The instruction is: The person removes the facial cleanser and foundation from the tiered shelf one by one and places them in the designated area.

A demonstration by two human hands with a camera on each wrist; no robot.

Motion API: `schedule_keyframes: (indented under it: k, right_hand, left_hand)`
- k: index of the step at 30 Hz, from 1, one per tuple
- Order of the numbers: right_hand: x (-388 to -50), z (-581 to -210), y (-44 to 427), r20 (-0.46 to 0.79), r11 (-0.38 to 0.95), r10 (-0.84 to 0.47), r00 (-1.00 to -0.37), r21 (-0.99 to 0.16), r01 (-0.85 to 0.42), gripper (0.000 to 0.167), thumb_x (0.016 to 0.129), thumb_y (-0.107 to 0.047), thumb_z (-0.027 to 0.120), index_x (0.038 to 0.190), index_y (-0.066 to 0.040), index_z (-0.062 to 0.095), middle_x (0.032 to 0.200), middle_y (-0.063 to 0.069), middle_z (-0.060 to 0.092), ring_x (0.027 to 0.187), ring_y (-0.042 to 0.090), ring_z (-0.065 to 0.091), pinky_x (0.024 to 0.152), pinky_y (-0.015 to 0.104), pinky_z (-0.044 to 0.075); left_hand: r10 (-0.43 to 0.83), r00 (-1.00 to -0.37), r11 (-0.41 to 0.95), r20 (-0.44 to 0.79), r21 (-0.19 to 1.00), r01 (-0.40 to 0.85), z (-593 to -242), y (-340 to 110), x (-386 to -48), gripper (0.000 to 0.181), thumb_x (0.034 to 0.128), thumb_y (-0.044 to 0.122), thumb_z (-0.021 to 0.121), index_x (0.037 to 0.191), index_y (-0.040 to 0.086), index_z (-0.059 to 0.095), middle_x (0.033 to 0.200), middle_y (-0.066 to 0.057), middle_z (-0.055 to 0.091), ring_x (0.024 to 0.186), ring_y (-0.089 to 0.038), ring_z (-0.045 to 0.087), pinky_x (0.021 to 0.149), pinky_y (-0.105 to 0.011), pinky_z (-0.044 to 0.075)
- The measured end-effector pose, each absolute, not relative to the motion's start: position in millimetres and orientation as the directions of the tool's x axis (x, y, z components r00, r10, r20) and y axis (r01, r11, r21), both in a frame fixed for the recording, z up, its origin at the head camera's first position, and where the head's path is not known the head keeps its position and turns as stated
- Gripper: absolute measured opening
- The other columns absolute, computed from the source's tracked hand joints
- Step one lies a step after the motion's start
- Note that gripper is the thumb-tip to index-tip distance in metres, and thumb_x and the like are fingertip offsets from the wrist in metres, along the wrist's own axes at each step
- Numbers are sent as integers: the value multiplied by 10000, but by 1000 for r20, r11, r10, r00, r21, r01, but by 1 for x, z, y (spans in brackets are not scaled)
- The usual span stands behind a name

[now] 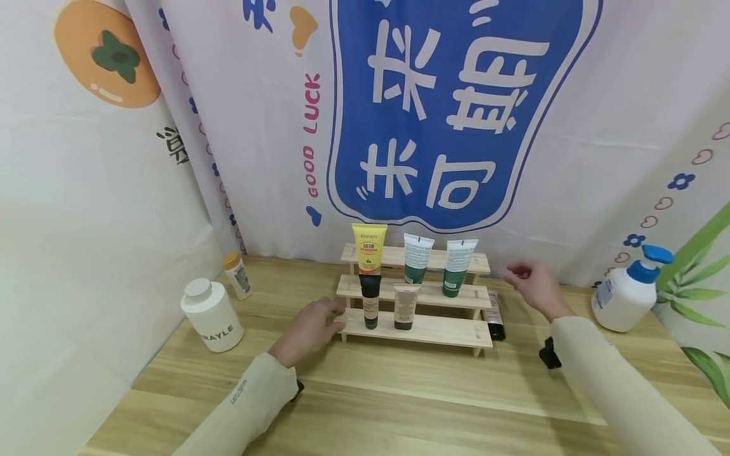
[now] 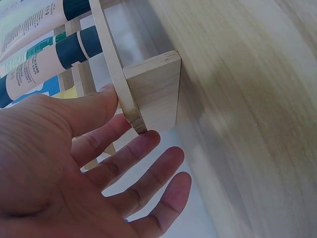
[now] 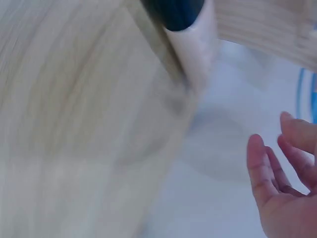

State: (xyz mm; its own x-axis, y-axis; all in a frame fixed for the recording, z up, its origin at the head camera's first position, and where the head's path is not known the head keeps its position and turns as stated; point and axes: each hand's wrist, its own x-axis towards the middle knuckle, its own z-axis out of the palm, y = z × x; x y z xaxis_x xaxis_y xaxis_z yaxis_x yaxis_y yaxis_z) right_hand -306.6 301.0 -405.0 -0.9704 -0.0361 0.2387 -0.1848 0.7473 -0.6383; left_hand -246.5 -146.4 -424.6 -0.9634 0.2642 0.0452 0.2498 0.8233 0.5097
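A stepped wooden display rack stands against the curtain. My left hand pinches the left end of its lowest board between thumb and fingers; in the left wrist view the thumb lies along the board's end. A black-and-beige tube and a pinkish tube stand on the lowest step. Higher up are a yellow tube and two white-and-green tubes, one in the middle, one rightward. My right hand hovers right of the rack, fingers loosely bent, holding nothing.
A pale tube with a black cap leans or lies beside the rack's right end. On the left are a white jar and an orange-capped bottle. A blue-topped pump bottle and a green plant are at right.
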Motion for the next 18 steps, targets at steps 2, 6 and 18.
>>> schedule_keyframes:
  k: [2, 6, 18]
  right_hand:
    - [-299, -396, 303, 315, 765, -47, -948, -599, -237, 257, 917, -116, 632, 1080, 83, 620, 963, 212, 615, 828, 315, 585, 655, 400, 503]
    - [-281, -379, 301, 436, 781, -83, -896, -530, -330, 223, 918, -140, 642, 1060, 33, 637, 969, 162, 603, 840, 289, 590, 681, 431, 519]
    - [-233, -353, 238, 758, 616, -310, -575, -300, -728, 268, 733, 44, 783, 961, -36, 667, 949, 48, 633, 781, 162, 611, 666, 197, 509]
  left_hand:
    - [269, -962, 823, 42, 509, 252, -425, -146, -247, 305, 882, 187, 690, 1162, 75, 646, 1102, -70, 608, 1020, -253, 574, 878, -436, 466]
    - [268, -963, 823, 36, 511, 248, -425, -147, -246, 306, 889, 193, 682, 1170, 79, 641, 1098, -65, 606, 1013, -246, 575, 865, -432, 474]
    - [270, -962, 809, 46, 531, 253, -423, -148, -244, 310, 899, 177, 670, 1180, 53, 634, 1126, -89, 601, 1034, -270, 571, 871, -438, 470]
